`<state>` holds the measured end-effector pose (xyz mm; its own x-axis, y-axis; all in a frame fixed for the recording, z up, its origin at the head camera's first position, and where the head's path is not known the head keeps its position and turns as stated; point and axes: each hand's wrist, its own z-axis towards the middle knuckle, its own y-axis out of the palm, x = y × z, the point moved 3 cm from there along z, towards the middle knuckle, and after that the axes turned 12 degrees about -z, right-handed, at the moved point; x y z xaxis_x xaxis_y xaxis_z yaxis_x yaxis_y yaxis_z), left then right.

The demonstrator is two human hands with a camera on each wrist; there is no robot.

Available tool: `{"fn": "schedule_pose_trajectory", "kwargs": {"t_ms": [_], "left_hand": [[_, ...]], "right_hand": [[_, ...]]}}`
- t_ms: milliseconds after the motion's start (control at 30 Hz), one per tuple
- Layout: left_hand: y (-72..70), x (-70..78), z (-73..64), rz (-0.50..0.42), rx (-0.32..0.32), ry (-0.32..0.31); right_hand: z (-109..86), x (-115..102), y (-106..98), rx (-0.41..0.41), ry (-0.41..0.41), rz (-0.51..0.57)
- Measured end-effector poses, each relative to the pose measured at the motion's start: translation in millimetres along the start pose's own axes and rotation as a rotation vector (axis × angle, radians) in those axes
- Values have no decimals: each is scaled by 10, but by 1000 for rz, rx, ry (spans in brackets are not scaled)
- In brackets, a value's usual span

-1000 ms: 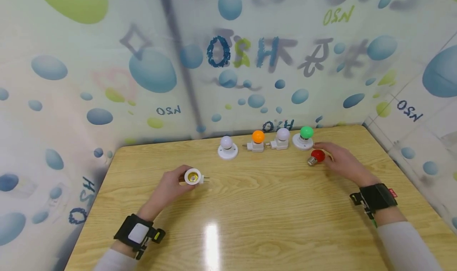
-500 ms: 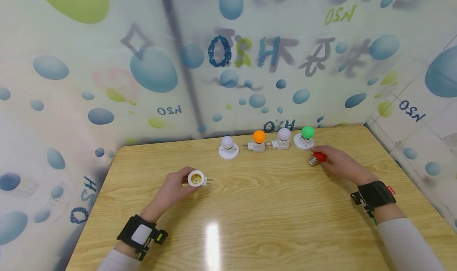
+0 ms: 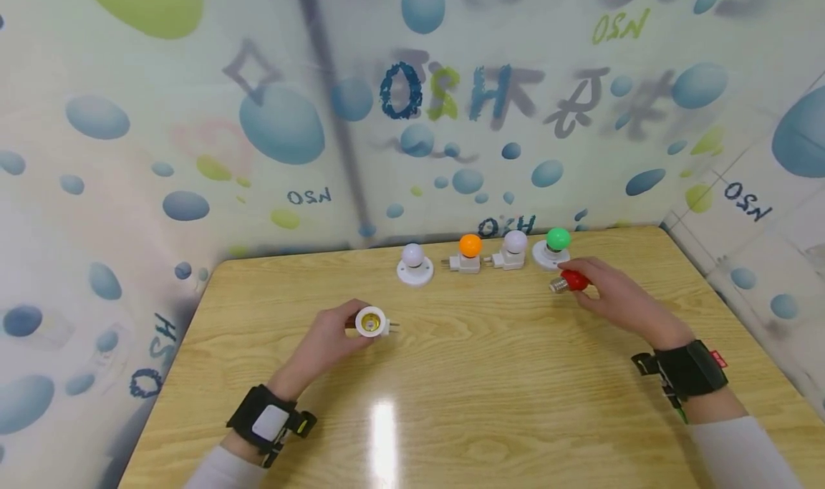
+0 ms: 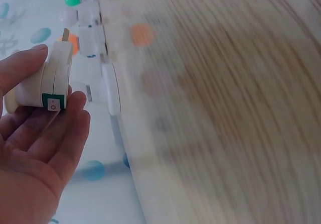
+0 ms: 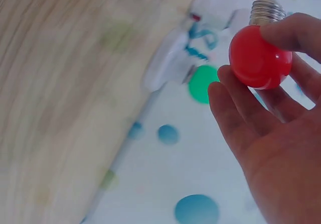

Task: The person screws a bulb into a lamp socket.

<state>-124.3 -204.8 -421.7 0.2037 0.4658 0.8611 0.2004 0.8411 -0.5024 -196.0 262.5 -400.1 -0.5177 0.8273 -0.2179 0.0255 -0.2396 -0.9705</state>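
My left hand (image 3: 331, 339) grips a white plug-in lamp socket (image 3: 371, 322) between thumb and fingers. Its round opening with a brass-coloured inside faces up, and its prongs point right. In the left wrist view the socket (image 4: 44, 81) shows a small switch with a green surround on its end. On the right, my right hand (image 3: 621, 299) pinches a red light bulb (image 3: 573, 281), its metal screw base pointing left. The right wrist view has the red bulb (image 5: 258, 58) between thumb and fingertips, raised off the table. Both hands are well apart.
Along the table's (image 3: 464, 389) back edge stand a white bulb on a round base (image 3: 415, 267), an orange bulb in a plug-in socket (image 3: 468, 253), another white bulb in a plug-in socket (image 3: 513, 249) and a green bulb on a round base (image 3: 556, 245). A patterned wall sheet (image 3: 361, 152) rises behind.
My left hand has moved a little to the right with the socket. My right hand has taken hold of the red bulb, lifted it slightly and turned its screw base further left.
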Motion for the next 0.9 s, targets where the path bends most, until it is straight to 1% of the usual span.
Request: {"fn": "schedule_pose_trajectory", "kwargs": {"t_ms": [100, 233, 300, 467, 633, 733, 900], "left_hand": [[72, 57, 18, 3, -2, 22], [175, 115, 39, -2, 4, 41], [227, 142, 51, -4, 8, 52], [350, 219, 83, -24, 4, 78], [456, 287, 110, -26, 6, 81], [512, 300, 115, -26, 6, 83], [590, 329, 118, -31, 5, 105]], "right_hand": [[-8, -147, -32, 14, 4, 14], [1, -346, -48, 7, 22, 67], [16, -446, -44, 6, 12, 95], [56, -685, -21, 11, -42, 136], [93, -901, 9, 3, -96, 161], [105, -1015, 19, 1, -127, 172], [132, -1195, 27, 42, -191, 185]]}}
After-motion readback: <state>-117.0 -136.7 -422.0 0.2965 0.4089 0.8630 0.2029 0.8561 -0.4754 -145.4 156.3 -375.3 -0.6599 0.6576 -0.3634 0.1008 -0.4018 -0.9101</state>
